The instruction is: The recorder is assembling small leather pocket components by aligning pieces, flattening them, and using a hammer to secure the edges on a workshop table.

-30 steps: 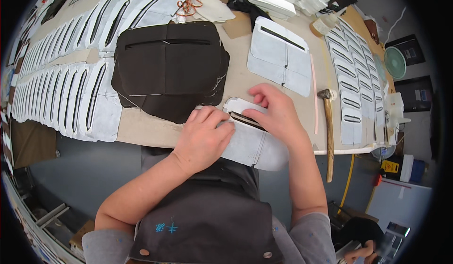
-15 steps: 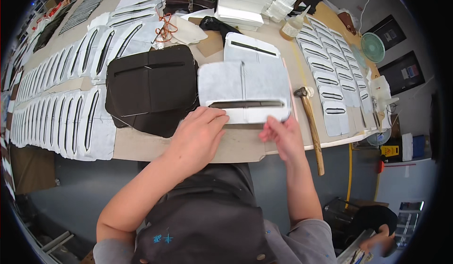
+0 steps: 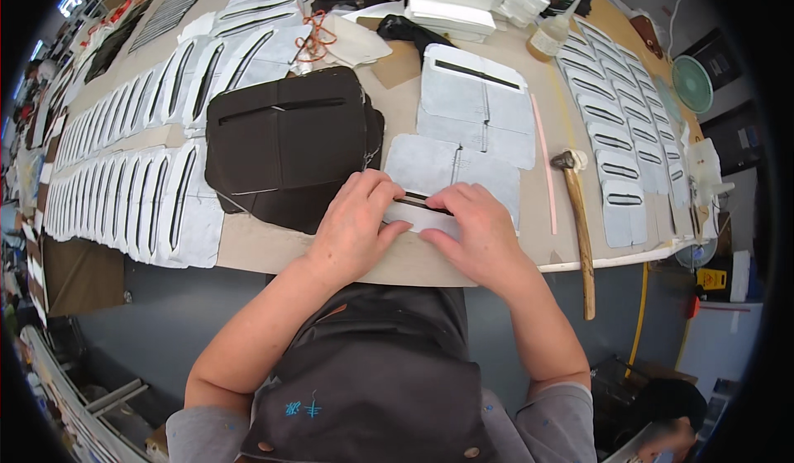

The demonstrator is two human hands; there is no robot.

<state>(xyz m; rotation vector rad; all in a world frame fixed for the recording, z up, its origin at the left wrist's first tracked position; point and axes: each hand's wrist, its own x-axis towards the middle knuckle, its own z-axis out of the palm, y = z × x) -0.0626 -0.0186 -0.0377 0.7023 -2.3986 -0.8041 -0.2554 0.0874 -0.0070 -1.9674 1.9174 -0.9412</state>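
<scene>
A pale grey-white backed panel (image 3: 422,163) with a long dark slot near its front edge lies before me, tilted a little. Over its left part my left hand (image 3: 356,223) has fingers on the slot band and the thumb at the front edge. Opposite it, my right hand (image 3: 478,233) pinches the same band, fingertips at the slot's right end and thumb below. The fingers partly hide the slot. Behind lies a similar slotted panel (image 3: 475,107). Left of my hands rests a stack of dark brown slotted panels (image 3: 289,136).
A wooden-handled hammer (image 3: 579,223) overhangs the table's front edge at right, beside a pink strip (image 3: 544,165). Rows of slotted panels lie on the left (image 3: 178,206) and right (image 3: 620,169). Farther back are a glue bottle (image 3: 548,39), white stacks (image 3: 451,8) and orange cord (image 3: 317,39).
The panel has come nearer to me, uncovering more of the one behind it. My right hand has moved from the corner onto the slot band, closer to my left. The view has shifted slightly.
</scene>
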